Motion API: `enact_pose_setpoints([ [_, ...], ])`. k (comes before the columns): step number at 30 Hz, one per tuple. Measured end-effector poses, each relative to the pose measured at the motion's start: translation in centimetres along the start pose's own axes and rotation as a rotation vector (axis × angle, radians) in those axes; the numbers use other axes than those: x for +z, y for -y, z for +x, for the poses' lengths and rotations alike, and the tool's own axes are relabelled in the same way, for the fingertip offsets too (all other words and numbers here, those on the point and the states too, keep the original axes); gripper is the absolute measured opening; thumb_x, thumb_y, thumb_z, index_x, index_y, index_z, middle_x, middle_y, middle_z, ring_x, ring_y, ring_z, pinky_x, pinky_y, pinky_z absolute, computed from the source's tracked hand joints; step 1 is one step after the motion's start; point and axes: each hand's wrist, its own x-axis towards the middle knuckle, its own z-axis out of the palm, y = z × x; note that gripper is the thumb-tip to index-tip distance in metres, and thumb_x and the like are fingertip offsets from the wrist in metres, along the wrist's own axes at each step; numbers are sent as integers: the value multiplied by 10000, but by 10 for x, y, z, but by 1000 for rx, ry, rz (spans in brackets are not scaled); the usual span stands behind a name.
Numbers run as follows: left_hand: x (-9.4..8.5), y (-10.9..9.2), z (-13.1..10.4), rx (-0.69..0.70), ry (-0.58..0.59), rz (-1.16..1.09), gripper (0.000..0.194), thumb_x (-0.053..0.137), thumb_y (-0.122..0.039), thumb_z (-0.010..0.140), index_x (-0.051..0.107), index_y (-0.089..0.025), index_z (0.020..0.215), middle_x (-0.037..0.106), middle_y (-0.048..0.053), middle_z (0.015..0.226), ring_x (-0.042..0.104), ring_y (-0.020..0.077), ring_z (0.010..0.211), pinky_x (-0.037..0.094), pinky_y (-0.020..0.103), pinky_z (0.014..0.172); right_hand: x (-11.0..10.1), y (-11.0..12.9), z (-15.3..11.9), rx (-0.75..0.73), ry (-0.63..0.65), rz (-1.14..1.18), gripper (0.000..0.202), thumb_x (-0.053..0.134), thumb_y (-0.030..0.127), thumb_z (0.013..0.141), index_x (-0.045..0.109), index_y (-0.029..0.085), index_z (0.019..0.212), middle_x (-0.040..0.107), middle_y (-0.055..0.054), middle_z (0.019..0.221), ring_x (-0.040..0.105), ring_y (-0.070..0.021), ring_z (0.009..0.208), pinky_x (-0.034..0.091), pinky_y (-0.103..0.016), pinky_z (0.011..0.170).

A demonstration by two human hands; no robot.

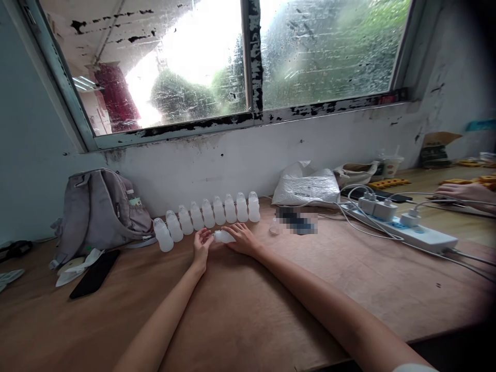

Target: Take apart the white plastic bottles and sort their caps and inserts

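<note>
A frosted white baby bottle (225, 236) lies on its side just above the table, its neck pointing left. My right hand (243, 238) is closed over the bottle's body from the right. At the neck end, my left hand (202, 245) has its thumb and fingers curled in; exactly what its fingertips pinch is partly hidden. Behind both hands stands a row of several similar baby bottles (208, 213), upright with clear domed caps. A small clear cap (275, 227) sits on the table to the right of my right hand.
On the left are a grey backpack (98, 206) and a black phone (95, 274). A silver padded bag (306, 188) leans at the wall. To the right, a white power strip (411, 232) trails cables. Another person's hand (465, 192) rests at far right.
</note>
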Motion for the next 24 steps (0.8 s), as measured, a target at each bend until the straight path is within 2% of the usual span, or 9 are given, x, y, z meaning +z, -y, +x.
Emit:
enact_pose_setpoints([
  [4, 0, 1, 0, -38, -10, 36, 388, 644, -357, 648, 490, -156, 942, 596, 32, 703, 589, 153, 694, 457, 282, 661, 2, -2, 0, -15, -3, 6, 518, 594, 292, 705, 439, 208, 1192, 543, -83, 1040, 454, -225, 964, 325, -343, 860],
  [8, 1, 0, -2, 37, 70, 9, 414, 687, -240, 598, 498, -172, 960, 612, 59, 897, 570, 158, 877, 434, 279, 783, 4, -3, -1, -25, 5, -21, 512, 594, 263, 694, 452, 191, 1181, 543, -89, 1036, 452, -231, 959, 318, -349, 862],
  [10, 1, 0, -2, 71, 60, 30, 367, 664, -253, 623, 515, -168, 947, 597, 67, 941, 550, 164, 922, 427, 277, 797, 5, -3, -1, -28, -5, -11, 520, 592, 269, 697, 445, 187, 1189, 539, -91, 1045, 452, -230, 957, 322, -346, 856],
  [13, 2, 2, 0, 38, -2, 81, 328, 617, -351, 667, 522, -144, 903, 593, 54, 781, 579, 161, 749, 459, 291, 681, 5, -3, -1, -27, -21, 19, 523, 588, 278, 703, 436, 188, 1195, 540, -88, 1042, 453, -225, 957, 328, -339, 851],
  [16, 1, 3, 0, 23, 10, 86, 341, 619, -366, 661, 507, -138, 888, 575, 23, 663, 572, 146, 624, 465, 296, 619, 5, -3, -1, -29, -24, 29, 520, 598, 270, 696, 445, 186, 1185, 545, -86, 1031, 454, -223, 956, 328, -336, 852],
  [21, 1, -1, -2, 71, 55, 71, 344, 662, -270, 615, 521, -152, 905, 608, 62, 883, 574, 164, 862, 443, 288, 780, 6, -5, 0, -12, -32, 26, 512, 602, 258, 696, 451, 204, 1182, 543, -90, 1036, 458, -230, 953, 327, -348, 846],
  [24, 2, 0, -1, 65, 45, 86, 304, 621, -324, 658, 539, -146, 891, 603, 70, 875, 572, 173, 849, 456, 292, 739, 6, -5, 0, -20, -29, 22, 516, 595, 275, 707, 438, 204, 1194, 540, -93, 1033, 457, -229, 951, 328, -348, 841],
])
